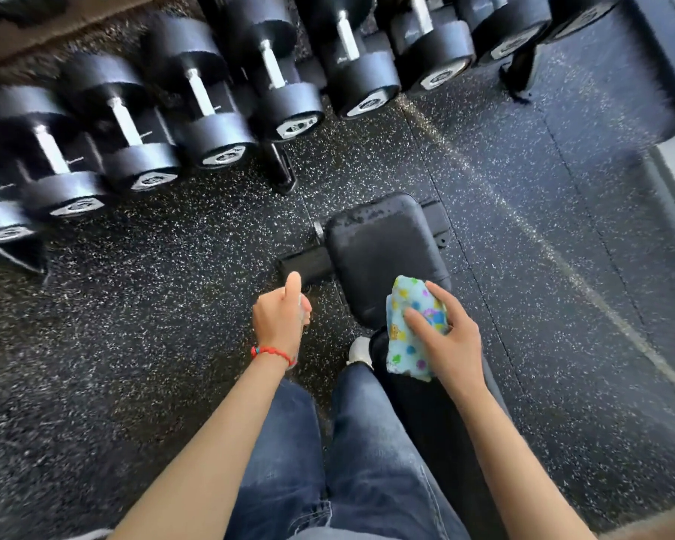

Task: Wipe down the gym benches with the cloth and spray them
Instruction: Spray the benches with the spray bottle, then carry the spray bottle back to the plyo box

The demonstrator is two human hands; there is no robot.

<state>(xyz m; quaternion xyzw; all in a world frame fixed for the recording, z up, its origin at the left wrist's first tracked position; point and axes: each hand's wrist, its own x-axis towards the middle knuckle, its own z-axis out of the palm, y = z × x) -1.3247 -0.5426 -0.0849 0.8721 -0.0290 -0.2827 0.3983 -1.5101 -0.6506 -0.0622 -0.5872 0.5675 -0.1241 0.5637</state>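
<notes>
A black padded gym bench point(382, 251) runs away from me in the middle of the view, its far seat pad speckled with wet droplets. My right hand point(451, 339) holds a folded light-blue cloth point(410, 333) with coloured spots, just above the gap between the seat pad and the nearer pad. My left hand point(279, 317) hangs left of the bench, thumb up, closed around a small clear spray bottle point(301, 305) that is mostly hidden by the fingers. A red cord bracelet circles the left wrist.
A rack of black dumbbells point(195, 99) with chrome handles spans the top and left. A rack foot point(283, 169) stands just beyond the bench end. Speckled rubber flooring point(562, 228) lies all around. My legs in blue jeans point(351, 461) stand left of the bench.
</notes>
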